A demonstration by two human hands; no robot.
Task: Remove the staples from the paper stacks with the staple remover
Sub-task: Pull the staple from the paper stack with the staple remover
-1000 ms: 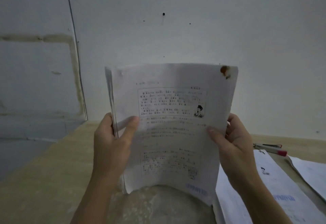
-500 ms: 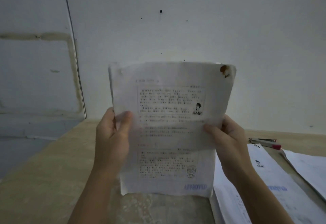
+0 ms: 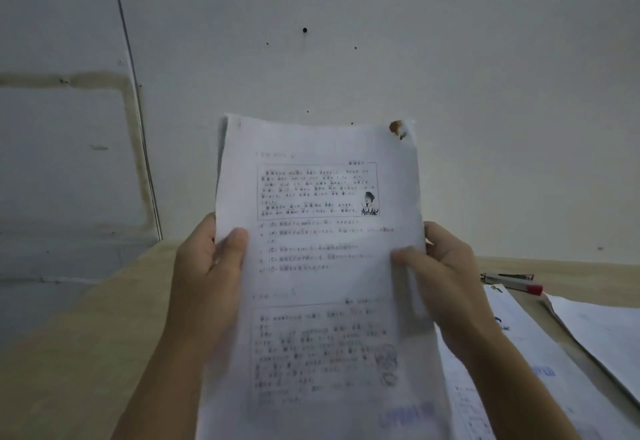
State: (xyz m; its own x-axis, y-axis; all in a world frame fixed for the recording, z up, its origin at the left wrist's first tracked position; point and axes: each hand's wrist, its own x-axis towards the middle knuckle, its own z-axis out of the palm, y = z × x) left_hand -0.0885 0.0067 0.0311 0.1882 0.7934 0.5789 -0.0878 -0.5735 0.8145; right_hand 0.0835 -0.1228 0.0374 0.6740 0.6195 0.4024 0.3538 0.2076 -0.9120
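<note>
A pale wooden surface [image 3: 79, 353] runs up to a grey-white wall [image 3: 450, 58] marked by small dark holes and a stained seam at the left. Toward the surface's right edge lie loose printed sheets [image 3: 526, 363] and, near its far edge, a red-tipped staple remover [image 3: 512, 283]. The paper stack [image 3: 322, 266] is held upright above the surface, left hand [image 3: 207, 277] and right hand [image 3: 446, 283] each with a closed grip on a side edge. Compared with half a second ago, the stack sits closer and lower, its bottom now blurred.
</note>
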